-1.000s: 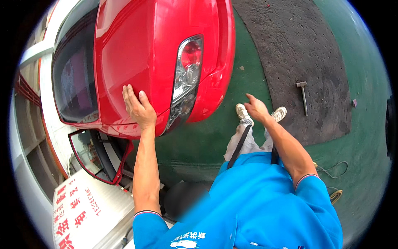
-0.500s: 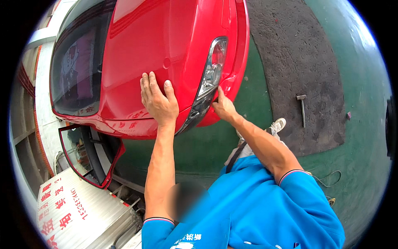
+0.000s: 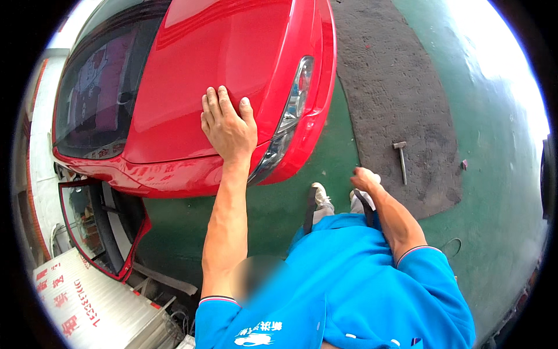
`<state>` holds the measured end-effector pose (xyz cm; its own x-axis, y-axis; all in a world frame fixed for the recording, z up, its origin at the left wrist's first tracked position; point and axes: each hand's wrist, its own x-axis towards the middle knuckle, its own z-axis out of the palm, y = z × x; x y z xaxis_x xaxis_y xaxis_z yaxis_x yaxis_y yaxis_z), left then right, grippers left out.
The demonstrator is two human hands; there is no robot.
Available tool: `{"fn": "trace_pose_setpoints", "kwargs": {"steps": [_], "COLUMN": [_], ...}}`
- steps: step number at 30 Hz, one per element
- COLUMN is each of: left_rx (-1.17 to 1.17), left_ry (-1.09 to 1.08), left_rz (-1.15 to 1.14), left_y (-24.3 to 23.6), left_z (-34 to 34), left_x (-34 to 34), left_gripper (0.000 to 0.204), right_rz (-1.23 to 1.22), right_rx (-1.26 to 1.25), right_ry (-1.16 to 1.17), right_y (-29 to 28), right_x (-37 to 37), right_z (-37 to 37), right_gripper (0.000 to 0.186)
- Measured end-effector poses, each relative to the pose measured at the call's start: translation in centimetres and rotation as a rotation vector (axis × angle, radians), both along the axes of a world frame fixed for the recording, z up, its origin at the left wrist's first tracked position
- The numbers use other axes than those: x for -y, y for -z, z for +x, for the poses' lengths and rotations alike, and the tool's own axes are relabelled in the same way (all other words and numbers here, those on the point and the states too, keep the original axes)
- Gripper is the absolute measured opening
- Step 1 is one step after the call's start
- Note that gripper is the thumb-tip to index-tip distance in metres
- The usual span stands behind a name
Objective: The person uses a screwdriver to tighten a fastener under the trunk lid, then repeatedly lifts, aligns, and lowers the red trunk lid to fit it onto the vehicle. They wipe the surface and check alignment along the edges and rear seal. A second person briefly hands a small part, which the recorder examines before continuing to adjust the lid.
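Note:
My left hand (image 3: pixel 231 131) lies flat on the red hood (image 3: pixel 192 87) of a car, fingers stretched and close together, thumb a little apart. Its fingertips point away from me, left of the long clear car lamp (image 3: pixel 295 102). My right hand (image 3: pixel 366 179) is off the car, low in front of my body above the floor. Its fingers are curled in, and I see nothing held in them. The red bumper (image 3: pixel 319 113) curves past the lamp, to the left of that hand.
A hammer (image 3: pixel 401 163) lies on a dark mat (image 3: pixel 401 87) at the right, on the green floor (image 3: pixel 203 227). A red car door (image 3: pixel 131 256) stands open at lower left, beside a white ribbed panel (image 3: pixel 87 296). The dark windshield (image 3: pixel 104 81) is at far left.
My right hand has left the bumper beside the lamp, moving right and toward me, its pointing finger now curled in. My left hand stays on the hood. The view has shifted slightly.

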<state>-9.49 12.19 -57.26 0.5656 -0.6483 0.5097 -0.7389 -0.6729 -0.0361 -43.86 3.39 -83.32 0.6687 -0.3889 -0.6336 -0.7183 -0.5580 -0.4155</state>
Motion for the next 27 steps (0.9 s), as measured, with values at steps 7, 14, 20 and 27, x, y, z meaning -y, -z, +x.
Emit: {"fn": "trace_pose_setpoints", "kwargs": {"steps": [7,14,20,27], "left_rx": [0.009,0.027,0.023,-0.007], "left_ry": [0.012,0.016,0.083,0.163], "left_rz": [-0.016,0.006,0.017,0.038], "left_y": [0.1,0.4,0.5,0.8], "left_z": [-0.4,-0.4,-0.4,-0.4], "left_x": [0.2,0.6,0.8,1.3], "left_gripper": [0.055,0.055,0.053,0.047], "right_rz": [0.069,0.030,0.189,0.280], "right_rx": [-0.100,-0.149,0.164,0.483], "right_ry": [0.498,0.552,0.494,0.526], "right_y": [1.9,4.2,-0.9,-2.5], "right_x": [-0.3,-2.0,-1.3,-2.2], "right_z": [-12.7,-13.7,0.5,15.3], "right_gripper": [0.032,0.038,0.071,0.081]}}
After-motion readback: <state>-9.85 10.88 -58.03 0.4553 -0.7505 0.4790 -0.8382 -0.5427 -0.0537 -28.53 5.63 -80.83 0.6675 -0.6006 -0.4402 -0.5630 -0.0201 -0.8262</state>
